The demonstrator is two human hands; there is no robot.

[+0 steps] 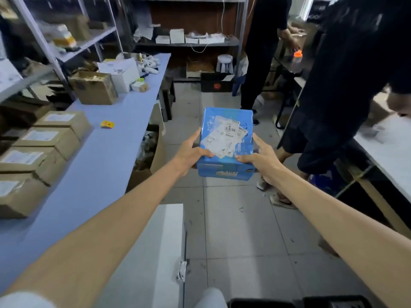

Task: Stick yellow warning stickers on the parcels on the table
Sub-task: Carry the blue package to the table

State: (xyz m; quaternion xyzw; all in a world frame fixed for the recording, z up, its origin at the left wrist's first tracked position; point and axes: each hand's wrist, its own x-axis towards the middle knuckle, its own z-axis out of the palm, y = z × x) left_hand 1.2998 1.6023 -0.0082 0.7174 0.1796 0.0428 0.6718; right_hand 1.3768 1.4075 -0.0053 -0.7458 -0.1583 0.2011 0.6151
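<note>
Parcel in blue wrap (226, 141), white labels on top, is held out over the tiled aisle, right of the long table (106, 170). The left hand (189, 152) grips its near left corner and the right hand (260, 161) its near right edge, thumbs on top. Brown parcels (44, 138) line the table's left side, with yellow stickers (107, 124) lying near them, apart.

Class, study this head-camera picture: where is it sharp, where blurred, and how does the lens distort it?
Head view: the blue parcel between the left hand and right hand is sharpest; the shelves at top left and the person at right are motion-smeared; the wide lens bows the table edge and stretches the forearms.
</note>
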